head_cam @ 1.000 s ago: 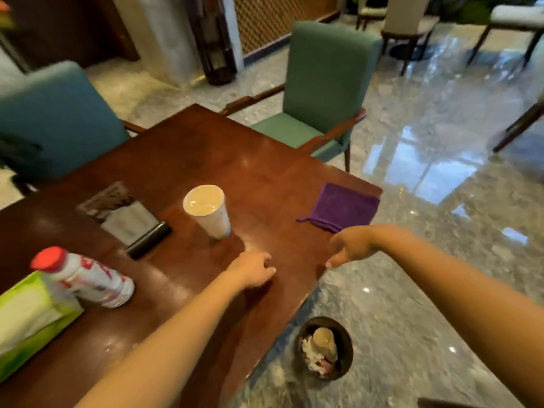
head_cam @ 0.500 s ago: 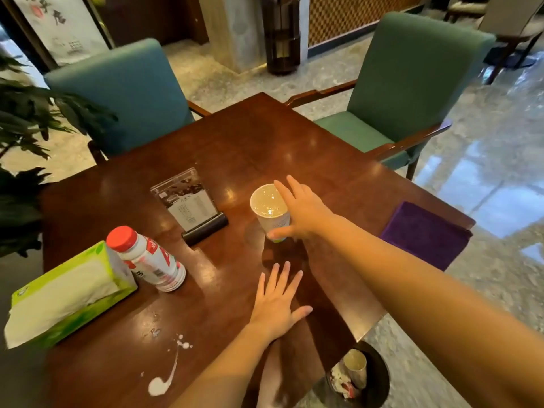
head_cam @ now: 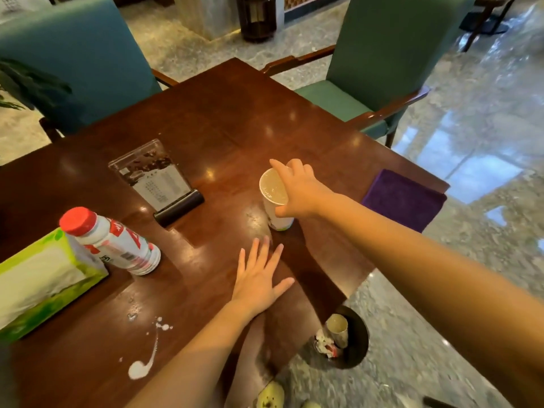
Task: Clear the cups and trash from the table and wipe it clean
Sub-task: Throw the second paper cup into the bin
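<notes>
A white paper cup (head_cam: 273, 193) stands upright on the dark wooden table (head_cam: 223, 119). My right hand (head_cam: 300, 189) grips it from the right, fingers over the rim and thumb on the side. My left hand (head_cam: 260, 276) rests flat on the table just in front of the cup, fingers spread. A white bottle with a red cap (head_cam: 112, 242) lies tilted against a green tissue box (head_cam: 38, 278) at the left. A white liquid spill (head_cam: 145, 357) streaks the near table edge. A purple cloth (head_cam: 403, 200) lies on the right corner.
A menu stand (head_cam: 156, 179) sits behind the bottle. A black bin (head_cam: 357, 337) holding a cup and trash stands on the floor by the table's near right edge. Two green chairs (head_cam: 391, 48) (head_cam: 73, 54) flank the far sides. Glossy stone floor lies to the right.
My right hand reached from the table's right edge to the cup and closed round it. My left hand flattened on the table. The view swung left and down.
</notes>
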`<act>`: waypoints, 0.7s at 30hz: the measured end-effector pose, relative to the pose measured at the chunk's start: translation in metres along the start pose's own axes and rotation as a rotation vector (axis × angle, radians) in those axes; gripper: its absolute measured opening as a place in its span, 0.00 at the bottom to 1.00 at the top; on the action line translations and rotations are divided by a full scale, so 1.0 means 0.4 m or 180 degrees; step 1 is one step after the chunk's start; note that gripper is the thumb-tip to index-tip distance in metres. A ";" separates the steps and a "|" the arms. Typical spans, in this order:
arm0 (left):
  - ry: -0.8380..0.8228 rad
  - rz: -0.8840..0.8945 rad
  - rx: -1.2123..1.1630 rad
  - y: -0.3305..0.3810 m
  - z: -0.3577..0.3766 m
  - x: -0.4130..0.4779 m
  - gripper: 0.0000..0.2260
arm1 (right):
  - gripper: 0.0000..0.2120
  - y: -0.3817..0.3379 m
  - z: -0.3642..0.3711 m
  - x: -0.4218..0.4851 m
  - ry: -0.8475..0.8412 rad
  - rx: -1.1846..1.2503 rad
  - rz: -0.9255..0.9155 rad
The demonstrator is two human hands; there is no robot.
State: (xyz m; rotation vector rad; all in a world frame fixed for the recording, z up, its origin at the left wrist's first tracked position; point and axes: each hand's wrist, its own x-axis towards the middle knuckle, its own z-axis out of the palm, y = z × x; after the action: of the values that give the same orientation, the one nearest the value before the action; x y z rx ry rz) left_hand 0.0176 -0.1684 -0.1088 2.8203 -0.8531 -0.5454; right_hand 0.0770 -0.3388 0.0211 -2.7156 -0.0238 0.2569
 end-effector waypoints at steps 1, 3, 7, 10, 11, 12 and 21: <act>0.0064 0.0009 0.0000 0.010 0.001 -0.002 0.34 | 0.46 0.019 -0.011 -0.033 -0.0028 0.0016 0.0046; 0.0241 0.0154 0.0054 0.046 0.006 -0.007 0.33 | 0.47 0.054 -0.035 -0.105 0.0007 0.0145 0.0181; 0.0423 0.0569 -0.0035 0.153 0.025 0.010 0.29 | 0.49 0.129 -0.066 -0.293 0.0173 0.0451 0.0547; 0.0334 0.0742 -0.0007 0.213 0.042 0.039 0.28 | 0.49 0.190 -0.053 -0.451 0.0341 0.0725 0.0751; 0.0280 0.0795 0.0066 0.226 0.050 0.045 0.27 | 0.50 0.210 -0.043 -0.499 0.0385 0.0802 0.0825; 0.0244 0.0833 0.0168 0.236 0.060 0.049 0.27 | 0.51 0.229 -0.030 -0.543 0.0430 0.0903 0.0909; 0.0641 0.0861 0.0467 0.237 0.101 0.055 0.27 | 0.51 0.372 0.328 -0.648 0.0183 0.1592 0.1707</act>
State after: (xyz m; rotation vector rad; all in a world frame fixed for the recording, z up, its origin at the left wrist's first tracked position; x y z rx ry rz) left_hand -0.0288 -0.2605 -0.1303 2.7563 -1.2486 -0.1637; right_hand -0.2051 -0.4370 -0.1108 -2.1791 0.6956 0.2892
